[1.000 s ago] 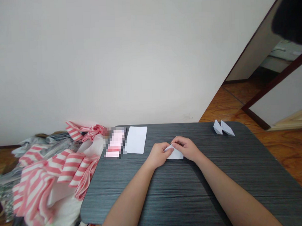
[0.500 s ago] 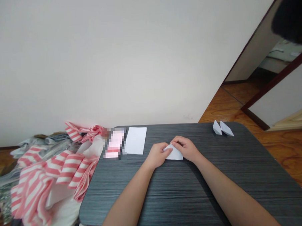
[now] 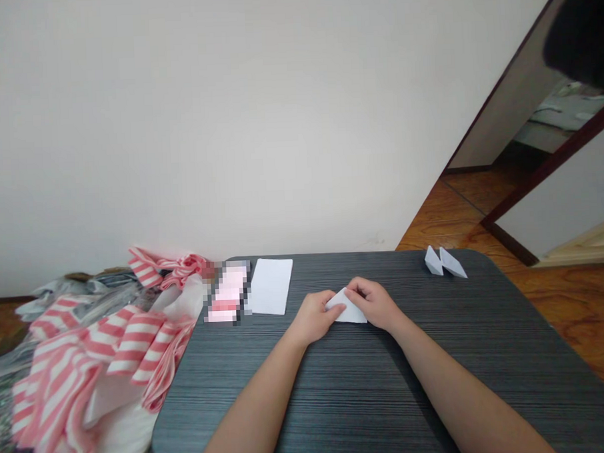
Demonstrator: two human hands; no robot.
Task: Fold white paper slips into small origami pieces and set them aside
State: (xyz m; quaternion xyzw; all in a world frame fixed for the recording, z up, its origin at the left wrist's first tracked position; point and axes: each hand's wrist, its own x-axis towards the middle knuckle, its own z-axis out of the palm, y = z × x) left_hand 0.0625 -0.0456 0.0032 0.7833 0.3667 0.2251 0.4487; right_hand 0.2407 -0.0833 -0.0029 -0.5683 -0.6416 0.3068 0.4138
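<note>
A folded piece of white paper [image 3: 349, 310] lies on the dark grey wood-grain table [image 3: 369, 390], near the middle of its surface. My left hand [image 3: 316, 317] grips the paper's left corner with its thumb on top. My right hand [image 3: 374, 303] holds the upper edge from the other side, its fingers over the fold. Much of the paper is hidden under my fingers. Left of my hands lies a flat sheet of white paper [image 3: 271, 286]. At the far right of the table sit two small pointed folded-paper pieces [image 3: 444, 262].
A pixelated pink-and-white object [image 3: 226, 294] lies at the table's far left edge. A heap of pink-and-white striped cloth [image 3: 97, 359] rises beyond the left edge. Wood flooring [image 3: 560, 302] surrounds the table's right side, with a wall behind and a doorway at right.
The whole scene sits slightly lower and further left in view. My hands have shifted a little on the folded paper, showing more of its upper corner between them.
</note>
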